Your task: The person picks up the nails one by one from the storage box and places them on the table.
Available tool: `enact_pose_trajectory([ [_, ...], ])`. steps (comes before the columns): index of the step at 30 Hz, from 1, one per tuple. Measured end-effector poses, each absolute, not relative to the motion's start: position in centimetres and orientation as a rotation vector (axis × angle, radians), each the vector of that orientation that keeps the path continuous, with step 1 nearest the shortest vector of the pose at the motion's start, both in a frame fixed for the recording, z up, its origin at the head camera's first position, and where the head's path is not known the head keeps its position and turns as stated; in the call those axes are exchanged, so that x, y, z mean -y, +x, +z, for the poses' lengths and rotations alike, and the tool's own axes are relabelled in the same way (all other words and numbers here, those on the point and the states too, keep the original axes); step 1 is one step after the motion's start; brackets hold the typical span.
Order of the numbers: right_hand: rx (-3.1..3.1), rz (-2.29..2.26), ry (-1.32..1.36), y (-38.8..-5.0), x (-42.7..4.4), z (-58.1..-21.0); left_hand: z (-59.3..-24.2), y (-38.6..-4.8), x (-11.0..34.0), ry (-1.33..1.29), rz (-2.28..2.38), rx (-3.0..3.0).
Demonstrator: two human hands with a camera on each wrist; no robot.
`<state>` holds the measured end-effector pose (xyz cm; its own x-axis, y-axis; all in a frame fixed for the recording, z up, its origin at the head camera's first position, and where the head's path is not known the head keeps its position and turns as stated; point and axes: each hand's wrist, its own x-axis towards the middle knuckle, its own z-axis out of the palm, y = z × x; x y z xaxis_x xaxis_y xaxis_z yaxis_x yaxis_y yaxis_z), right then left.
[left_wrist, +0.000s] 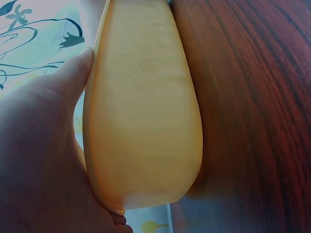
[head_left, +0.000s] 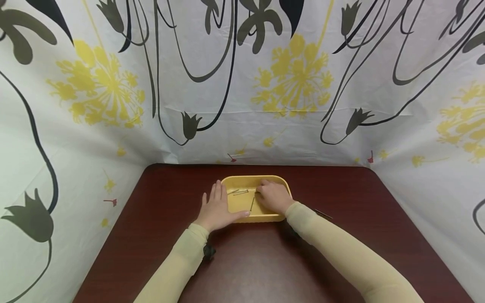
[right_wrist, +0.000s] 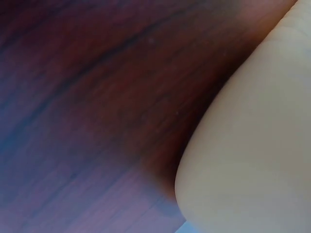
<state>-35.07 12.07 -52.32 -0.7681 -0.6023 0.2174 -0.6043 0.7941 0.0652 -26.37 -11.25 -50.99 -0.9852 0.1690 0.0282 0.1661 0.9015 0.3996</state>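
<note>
A yellow tray [head_left: 238,205] with rounded corners stands on the table, several thin nails [head_left: 241,192] lying in it. My left hand [head_left: 217,210] rests along its left end, fingers straight and thumb on the near rim; in the left wrist view the left hand [left_wrist: 43,136] lies against the rim of the tray [left_wrist: 146,111]. Inside the tray's right part is my right hand [head_left: 274,197], its fingers bent down towards the tray floor beside one thin nail [head_left: 252,203]. Whether those fingertips pinch anything is hidden. The right wrist view shows only the tray's outside [right_wrist: 248,155], not the hand.
On the dark red-brown table [head_left: 242,261], a thin dark rod [head_left: 323,213] lies right of the tray, partly behind the right sleeve. A patterned white cloth [head_left: 235,97] hangs behind the table and along both sides.
</note>
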Motion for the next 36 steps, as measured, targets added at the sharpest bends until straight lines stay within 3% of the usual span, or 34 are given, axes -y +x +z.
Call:
enact_pose_trajectory([
  [36,2.730,-0.127,0.891,-35.12,-11.47,-52.73,-50.76,-26.32,11.23,0.274,0.664,-3.059],
])
